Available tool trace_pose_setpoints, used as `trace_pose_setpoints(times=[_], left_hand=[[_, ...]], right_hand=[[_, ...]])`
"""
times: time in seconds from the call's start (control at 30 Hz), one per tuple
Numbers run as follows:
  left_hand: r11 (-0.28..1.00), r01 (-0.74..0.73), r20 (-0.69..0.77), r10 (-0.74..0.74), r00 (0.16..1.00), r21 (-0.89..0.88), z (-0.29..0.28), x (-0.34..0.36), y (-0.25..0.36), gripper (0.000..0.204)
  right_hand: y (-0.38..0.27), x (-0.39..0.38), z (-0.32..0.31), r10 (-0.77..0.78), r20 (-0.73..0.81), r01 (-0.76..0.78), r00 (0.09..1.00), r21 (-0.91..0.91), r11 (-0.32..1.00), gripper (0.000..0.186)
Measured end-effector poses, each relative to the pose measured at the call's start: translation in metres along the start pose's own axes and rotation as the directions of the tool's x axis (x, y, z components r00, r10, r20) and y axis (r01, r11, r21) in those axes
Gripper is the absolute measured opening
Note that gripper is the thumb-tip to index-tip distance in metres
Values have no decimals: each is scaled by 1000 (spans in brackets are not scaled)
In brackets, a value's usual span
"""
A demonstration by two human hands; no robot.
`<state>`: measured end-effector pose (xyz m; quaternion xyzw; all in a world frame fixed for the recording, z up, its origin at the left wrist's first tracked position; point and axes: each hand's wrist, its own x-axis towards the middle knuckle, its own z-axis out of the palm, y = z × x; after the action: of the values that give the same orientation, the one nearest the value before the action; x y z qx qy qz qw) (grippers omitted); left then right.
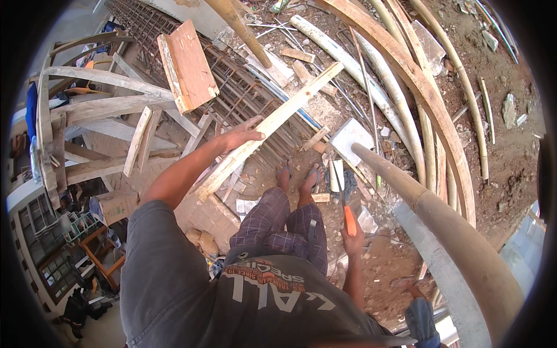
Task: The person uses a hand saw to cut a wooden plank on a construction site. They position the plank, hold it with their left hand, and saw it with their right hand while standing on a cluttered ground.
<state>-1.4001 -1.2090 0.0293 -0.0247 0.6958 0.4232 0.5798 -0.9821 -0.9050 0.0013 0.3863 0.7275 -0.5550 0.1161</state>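
Observation:
My left hand (242,137) grips a long pale wooden plank (290,107), its thumb over the near edge and its other fingers partly hidden behind. The plank slants from lower left to upper right in front of me. Held low at my right side, my right hand (353,239) is closed around the orange handle of a handsaw (349,220). The saw's narrow dark blade points away from me, apart from the plank, and shows almost edge-on. My sandalled feet stand between the two hands.
Rusty rebar cages (243,93) lie beyond the plank, under a reddish board (188,66). A thick bamboo pole (429,203) rises close on my right. Curved timbers (406,64) lie behind it. Wooden frames (104,110) stand at left. Another person's denim-clad limb (420,319) shows lower right.

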Motion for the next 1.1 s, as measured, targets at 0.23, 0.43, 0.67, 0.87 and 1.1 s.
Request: trace_pose_setpoints(times=[0.23, 0.43, 0.67, 0.87, 1.1], left_hand=[[816, -161, 12, 202, 979, -555, 29, -122, -4, 83], [696, -543, -247, 487, 838, -469, 17, -181, 5, 86], [129, 4, 109, 820, 562, -992, 0, -225, -12, 72], [40, -378, -284, 588, 758, -925, 40, -280, -12, 48], [98, -363, -343, 177, 923, -927, 34, -225, -30, 56]], right_hand=[[-45, 2, -13, 33, 6, -32, 999, -108, 994, 57], [-67, 16, -10, -253, -23, 252, 967, -42, 967, 58], [-93, 10, -3, -122, 3, 122, 992, 35, 992, 57], [-100, -10, 2, -315, -31, 316, 949, 42, 948, 53], [-96, -22, 8, -183, -40, 182, 982, -16, 983, 54]])
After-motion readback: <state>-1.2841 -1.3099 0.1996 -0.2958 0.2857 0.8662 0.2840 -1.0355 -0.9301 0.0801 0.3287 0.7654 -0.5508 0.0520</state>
